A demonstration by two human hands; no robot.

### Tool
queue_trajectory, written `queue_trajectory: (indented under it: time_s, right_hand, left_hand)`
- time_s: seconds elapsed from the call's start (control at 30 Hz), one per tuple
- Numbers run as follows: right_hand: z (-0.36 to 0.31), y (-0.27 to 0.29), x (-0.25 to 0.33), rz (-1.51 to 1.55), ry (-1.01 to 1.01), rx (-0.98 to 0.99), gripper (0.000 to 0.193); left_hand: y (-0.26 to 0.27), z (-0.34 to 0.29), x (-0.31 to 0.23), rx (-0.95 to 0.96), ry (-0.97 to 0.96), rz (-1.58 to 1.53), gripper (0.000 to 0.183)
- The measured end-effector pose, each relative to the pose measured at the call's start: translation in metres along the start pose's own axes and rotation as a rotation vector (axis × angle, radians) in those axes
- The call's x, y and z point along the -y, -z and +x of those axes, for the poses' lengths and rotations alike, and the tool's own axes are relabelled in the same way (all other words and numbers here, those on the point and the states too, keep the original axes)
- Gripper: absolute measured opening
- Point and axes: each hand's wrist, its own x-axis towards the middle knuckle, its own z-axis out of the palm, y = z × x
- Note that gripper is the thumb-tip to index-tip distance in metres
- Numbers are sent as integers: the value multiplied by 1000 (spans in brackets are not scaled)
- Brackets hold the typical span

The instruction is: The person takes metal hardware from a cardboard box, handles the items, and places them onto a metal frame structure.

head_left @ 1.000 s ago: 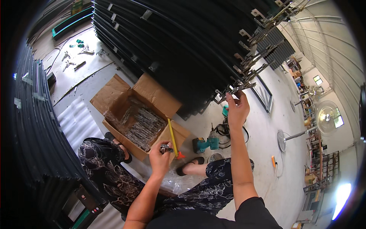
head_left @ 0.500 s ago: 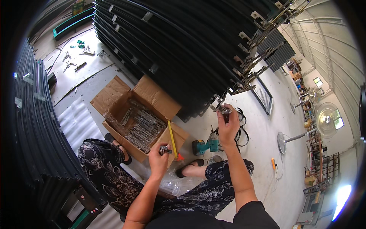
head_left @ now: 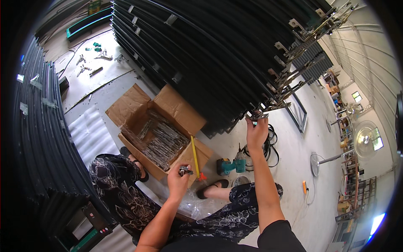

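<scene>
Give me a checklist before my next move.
1. Left hand closed around small silver metal piece: ok.
2. Right hand touching silver metal hardware at black panel stack's edge: ok.
3. Hardware firmly seated: cannot tell, partly hidden by that hand.
4. Open brown cardboard box holds silver metal pieces: ok.
5. Teal-and-black cordless drill clear of both hands: ok.
6. Black looped cable tidied away: not ok, loose on floor.

I count two metal fittings point(head_left: 184, 171) over the link, one in my left grip point(head_left: 178, 180), one in my right grip point(head_left: 257, 133); one cardboard box point(head_left: 179, 110) beyond the left, its metal pieces point(head_left: 166, 145) uncountable; one drill point(head_left: 231, 166) between both; two sandals point(head_left: 145, 176) flanking the left.
</scene>
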Motion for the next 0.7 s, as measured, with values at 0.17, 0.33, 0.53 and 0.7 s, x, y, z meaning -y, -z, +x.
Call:
queue_trajectory:
  time_s: [0.17, 0.33, 0.53, 0.7]
  right_hand:
    - [-4, -10, -4, 16, -51, 13, 31]
    - [3, -4, -1, -34, -76, 81, 34]
    - [20, 35, 28, -64, -229, 245, 36]
    - [22, 65, 27, 9, -130, -29, 50]
  left_hand:
    - [-3, 3, 5, -10, 33, -35, 15]
    - [-2, 6, 11, 97, 292, -270, 17]
    - [2, 8, 12, 129, 395, -522, 25]
    - [9, 7, 7, 145, 432, -534, 25]
